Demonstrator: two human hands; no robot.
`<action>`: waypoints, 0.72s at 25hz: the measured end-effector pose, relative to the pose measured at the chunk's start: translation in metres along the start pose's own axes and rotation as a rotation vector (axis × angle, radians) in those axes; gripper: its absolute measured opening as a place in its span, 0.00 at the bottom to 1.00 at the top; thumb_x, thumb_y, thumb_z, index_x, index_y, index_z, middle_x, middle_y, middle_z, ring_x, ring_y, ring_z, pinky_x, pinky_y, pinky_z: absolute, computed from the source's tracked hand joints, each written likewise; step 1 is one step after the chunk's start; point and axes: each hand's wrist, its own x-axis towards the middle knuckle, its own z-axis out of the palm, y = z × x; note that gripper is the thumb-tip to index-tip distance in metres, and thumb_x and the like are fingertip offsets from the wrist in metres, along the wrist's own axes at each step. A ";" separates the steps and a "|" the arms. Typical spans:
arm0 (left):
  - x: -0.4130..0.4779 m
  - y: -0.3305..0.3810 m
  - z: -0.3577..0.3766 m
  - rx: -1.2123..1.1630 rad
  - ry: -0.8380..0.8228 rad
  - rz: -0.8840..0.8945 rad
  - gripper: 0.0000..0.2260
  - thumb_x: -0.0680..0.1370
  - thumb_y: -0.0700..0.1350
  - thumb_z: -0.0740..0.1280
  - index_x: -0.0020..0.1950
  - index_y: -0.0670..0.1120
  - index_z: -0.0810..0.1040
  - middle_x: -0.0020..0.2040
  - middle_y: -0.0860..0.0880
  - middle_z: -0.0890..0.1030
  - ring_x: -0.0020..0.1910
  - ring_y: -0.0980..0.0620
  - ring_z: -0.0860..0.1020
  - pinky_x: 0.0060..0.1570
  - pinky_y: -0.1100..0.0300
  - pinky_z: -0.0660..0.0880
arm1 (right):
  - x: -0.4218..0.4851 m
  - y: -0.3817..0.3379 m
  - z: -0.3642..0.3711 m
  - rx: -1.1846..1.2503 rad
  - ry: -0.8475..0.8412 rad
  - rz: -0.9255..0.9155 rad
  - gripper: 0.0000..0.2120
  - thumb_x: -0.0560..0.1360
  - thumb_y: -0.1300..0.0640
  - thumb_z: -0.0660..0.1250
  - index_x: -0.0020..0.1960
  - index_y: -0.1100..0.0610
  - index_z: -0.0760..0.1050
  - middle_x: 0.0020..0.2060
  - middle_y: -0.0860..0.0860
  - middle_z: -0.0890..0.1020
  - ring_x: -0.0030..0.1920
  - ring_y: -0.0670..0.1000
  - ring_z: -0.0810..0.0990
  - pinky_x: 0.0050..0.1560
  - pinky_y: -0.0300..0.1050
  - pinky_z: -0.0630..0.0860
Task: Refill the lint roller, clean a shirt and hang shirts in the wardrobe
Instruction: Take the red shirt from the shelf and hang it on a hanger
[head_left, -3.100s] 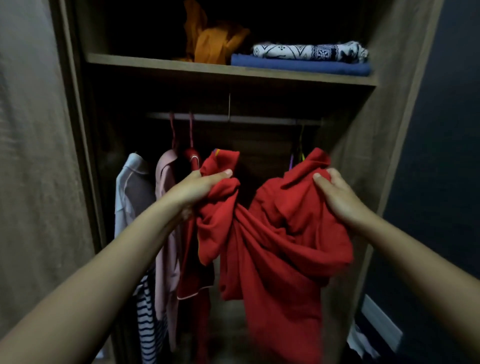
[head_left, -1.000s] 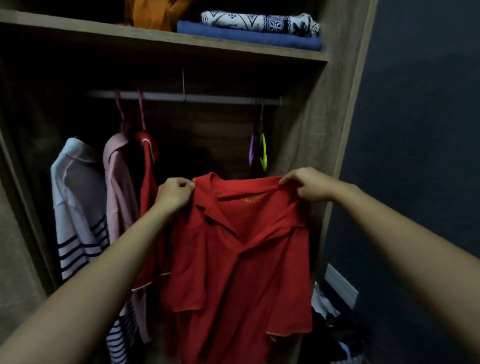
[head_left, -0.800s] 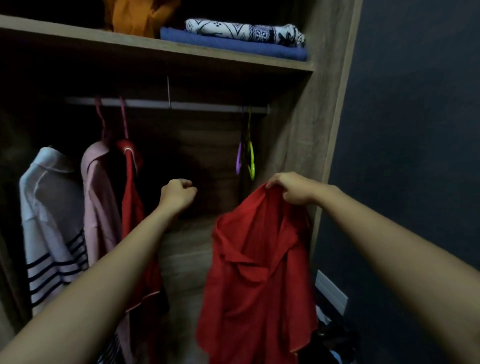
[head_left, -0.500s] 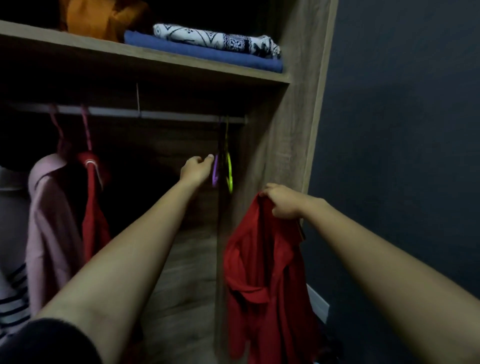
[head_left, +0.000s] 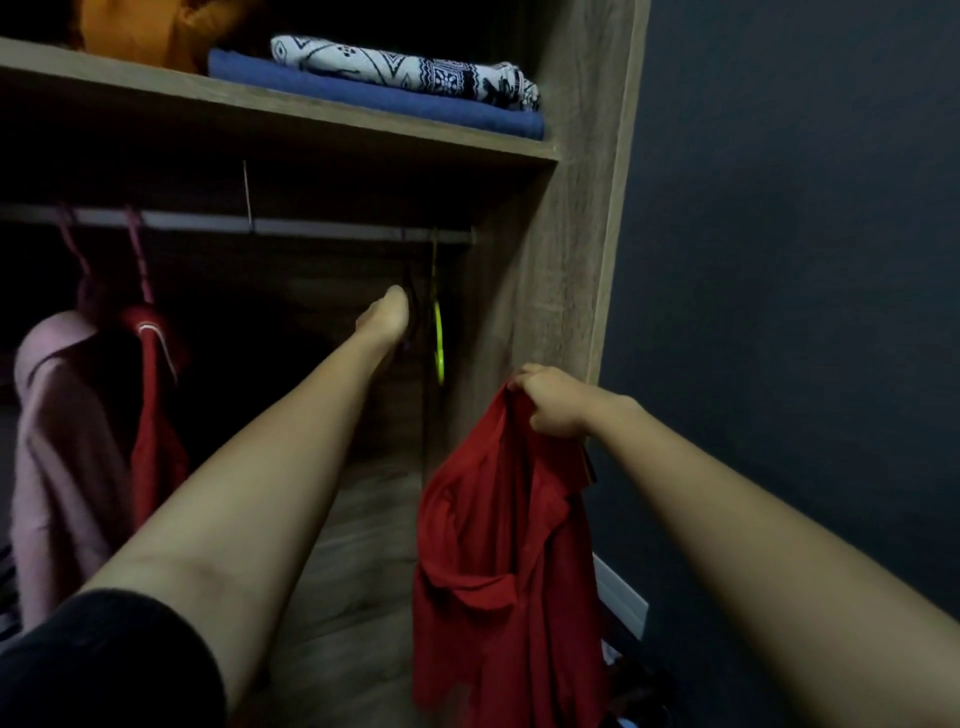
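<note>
A crumpled red polo shirt (head_left: 498, 545) hangs from my right hand (head_left: 550, 400), which grips it by the collar in front of the wardrobe's right side panel (head_left: 571, 260). My left hand (head_left: 387, 319) is stretched deep into the wardrobe, closed around a dark purple hanger (head_left: 404, 340) under the right end of the rail (head_left: 311, 228). Its fingertips are hidden behind the hand. A yellow-green hanger (head_left: 439, 338) hangs right beside it.
A pink shirt (head_left: 57, 441) and another red shirt (head_left: 153, 415) hang on the left of the rail. Folded blue and patterned cloths (head_left: 405, 67) lie on the shelf (head_left: 311, 111) above. A dark wall (head_left: 779, 312) stands on the right.
My left hand let go of the red shirt's collar and reached right and up to the hangers on the rail. The shirt now dangles from my right hand alone.
</note>
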 end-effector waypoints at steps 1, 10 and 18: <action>0.016 -0.005 0.001 0.003 -0.008 -0.005 0.29 0.75 0.56 0.49 0.65 0.38 0.72 0.63 0.40 0.75 0.61 0.39 0.74 0.63 0.47 0.71 | 0.000 0.000 0.000 0.004 0.004 0.002 0.26 0.70 0.67 0.60 0.68 0.62 0.66 0.68 0.60 0.66 0.68 0.59 0.66 0.69 0.49 0.66; -0.048 0.001 -0.014 0.079 0.119 0.121 0.22 0.77 0.35 0.54 0.71 0.41 0.59 0.67 0.36 0.69 0.65 0.37 0.69 0.63 0.51 0.66 | -0.002 0.008 0.002 0.018 0.038 0.018 0.27 0.70 0.68 0.60 0.69 0.61 0.65 0.68 0.59 0.66 0.69 0.58 0.66 0.68 0.45 0.64; -0.139 -0.078 -0.044 0.161 0.376 0.041 0.15 0.75 0.45 0.58 0.61 0.46 0.66 0.57 0.37 0.78 0.56 0.35 0.75 0.54 0.49 0.70 | -0.003 -0.023 0.006 -0.012 -0.012 -0.035 0.29 0.70 0.67 0.62 0.70 0.61 0.63 0.71 0.61 0.63 0.72 0.58 0.62 0.71 0.44 0.59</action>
